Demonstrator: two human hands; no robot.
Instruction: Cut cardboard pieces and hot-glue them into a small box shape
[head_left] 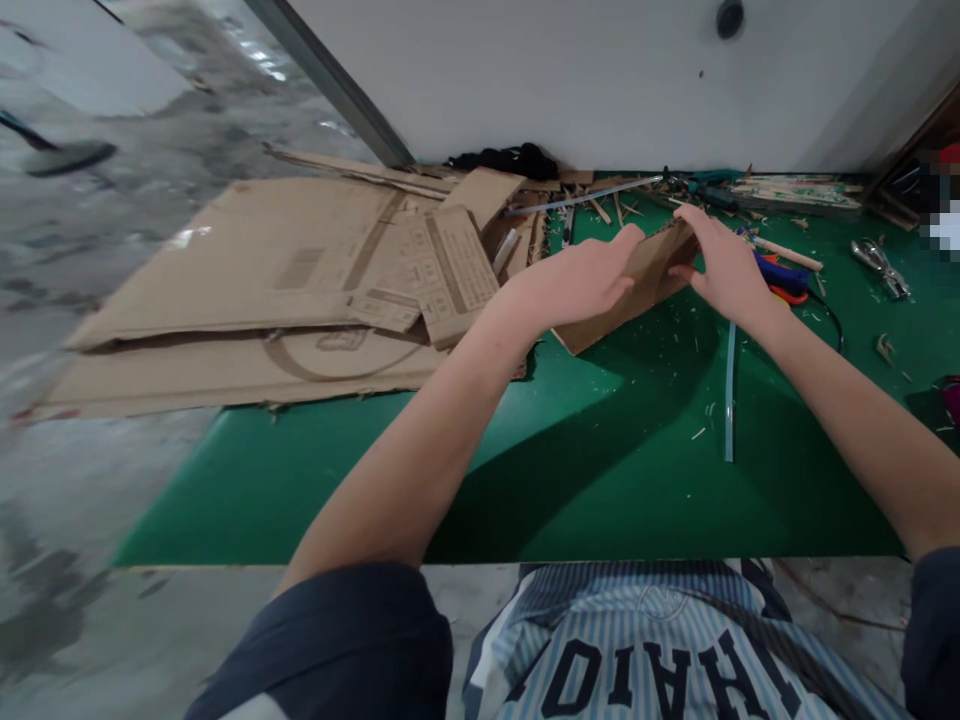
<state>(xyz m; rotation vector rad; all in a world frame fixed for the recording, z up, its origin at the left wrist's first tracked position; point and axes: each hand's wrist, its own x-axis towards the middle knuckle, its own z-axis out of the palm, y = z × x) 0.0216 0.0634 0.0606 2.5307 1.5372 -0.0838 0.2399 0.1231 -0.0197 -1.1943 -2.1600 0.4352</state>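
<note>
A piece of brown cardboard (611,322) is held tilted above the green table, between both hands. My left hand (581,275) grips its left part, fingers along the upper edge. At the far right end, my right hand (716,260) has its thumb on the near face and its fingers over the top edge. Just beyond the right wrist lies a blue and orange tool (784,278) with a black cord, partly hidden. A narrow translucent strip (730,400) rests on the table below the right hand.
Large flattened cardboard sheets (247,260) overhang the left of the green table (315,480), smaller cardboard pieces (457,265) on top. Wood sticks (795,192), scraps and a black cloth (506,160) line the white wall. A shiny metal tool (879,268) lies at right.
</note>
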